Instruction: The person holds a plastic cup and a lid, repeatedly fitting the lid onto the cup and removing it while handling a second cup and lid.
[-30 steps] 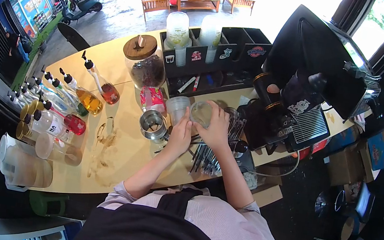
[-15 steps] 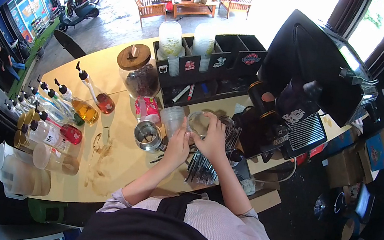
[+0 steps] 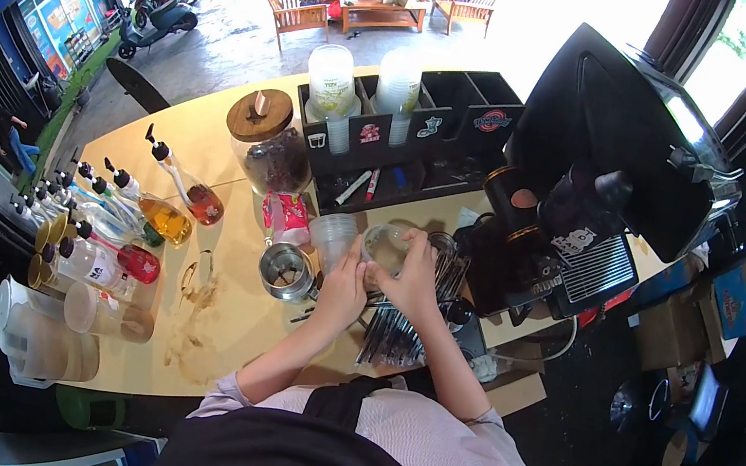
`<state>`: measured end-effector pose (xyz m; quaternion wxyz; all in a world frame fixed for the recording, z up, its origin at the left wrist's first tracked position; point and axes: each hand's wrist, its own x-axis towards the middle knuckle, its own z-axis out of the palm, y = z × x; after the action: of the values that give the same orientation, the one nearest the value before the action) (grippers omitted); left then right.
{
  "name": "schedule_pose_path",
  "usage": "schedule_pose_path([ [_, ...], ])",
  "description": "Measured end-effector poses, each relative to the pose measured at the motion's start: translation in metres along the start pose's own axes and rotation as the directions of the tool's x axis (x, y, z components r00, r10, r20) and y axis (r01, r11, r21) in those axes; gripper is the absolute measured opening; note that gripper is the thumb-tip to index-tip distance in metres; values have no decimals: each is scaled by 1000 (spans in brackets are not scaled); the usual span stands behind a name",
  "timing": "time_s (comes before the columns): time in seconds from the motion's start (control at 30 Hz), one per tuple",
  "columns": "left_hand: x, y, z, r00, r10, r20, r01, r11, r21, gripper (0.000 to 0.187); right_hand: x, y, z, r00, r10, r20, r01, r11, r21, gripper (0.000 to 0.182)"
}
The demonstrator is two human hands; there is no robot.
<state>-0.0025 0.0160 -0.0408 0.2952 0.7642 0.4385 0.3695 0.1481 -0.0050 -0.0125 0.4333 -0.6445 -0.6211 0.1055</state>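
A clear round plastic container (image 3: 385,243) sits between my hands above the counter, its rim facing up. My right hand (image 3: 410,277) curls around its right and near side, fingers bent over the rim. Against its left side is my left hand (image 3: 346,284), fingers close together and thumb toward the container; part of its grip is hidden. Just left of my left hand's fingers stands a stack of clear plastic cups (image 3: 330,231). A steel pitcher (image 3: 286,272) is left of my left wrist. Black-wrapped straws (image 3: 392,335) lie beneath my right forearm.
Pump bottles (image 3: 165,216) and tubs (image 3: 109,311) line the left side. A wooden-lidded jar (image 3: 270,152) and a black cup organizer (image 3: 380,131) stand behind. A black coffee machine (image 3: 606,139) fills the right. Brown stains mark the counter (image 3: 221,346).
The view has shifted slightly. My right hand has turned a little on the container's rim, and both hands stay at the container.
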Motion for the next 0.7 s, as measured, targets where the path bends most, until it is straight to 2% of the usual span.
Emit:
schedule_pose_path([
  [0.13, 0, 3, 1, 1000, -21, 11, 21, 1000, 17, 48, -2, 3, 0, 1000, 26, -1, -26, 999, 46, 68],
  [0.23, 5, 6, 2, 998, 45, -41, -46, 999, -11, 45, -1, 3, -4, 1000, -10, -30, 11, 1000, 26, 69],
  [0.3, 15, 11, 2, 997, -32, -67, 18, 980, -197, 44, 1, -2, -10, 998, -39, -43, 39, 999, 4, 71],
  [0.33, 21, 9, 5, 997, -31, -65, 17, 980, -199, 44, 3, -5, -13, 998, -43, -50, 44, 999, 13, 72],
  [0.4, 35, -3, 19, 977, 48, -207, -137, 885, -444, 50, 3, -6, -16, 997, -44, -63, 46, 999, 17, 74],
  [0.43, 41, -10, 23, 989, 5, -149, -85, 841, -534, 55, 4, -5, -16, 999, -6, -54, 10, 997, 79, 74],
  [0.47, 43, -16, 26, 989, 9, -147, -88, 838, -538, 55, 5, -5, -17, 999, 31, -43, -25, 990, 140, 75],
  [0.53, 48, -21, 27, 999, -39, -25, 15, 776, -631, 57, 2, -6, -18, 998, 29, -52, -23, 994, 108, 74],
  [0.6, 49, -28, 30, 1000, -11, 6, 12, 746, -666, 59, 1, -6, -17, 998, 27, -58, -22, 996, 81, 73],
  [0.7, 48, -38, 37, 998, 32, 50, 15, 680, -733, 61, 0, -4, -16, 993, 114, -34, -106, 978, 180, 74],
])
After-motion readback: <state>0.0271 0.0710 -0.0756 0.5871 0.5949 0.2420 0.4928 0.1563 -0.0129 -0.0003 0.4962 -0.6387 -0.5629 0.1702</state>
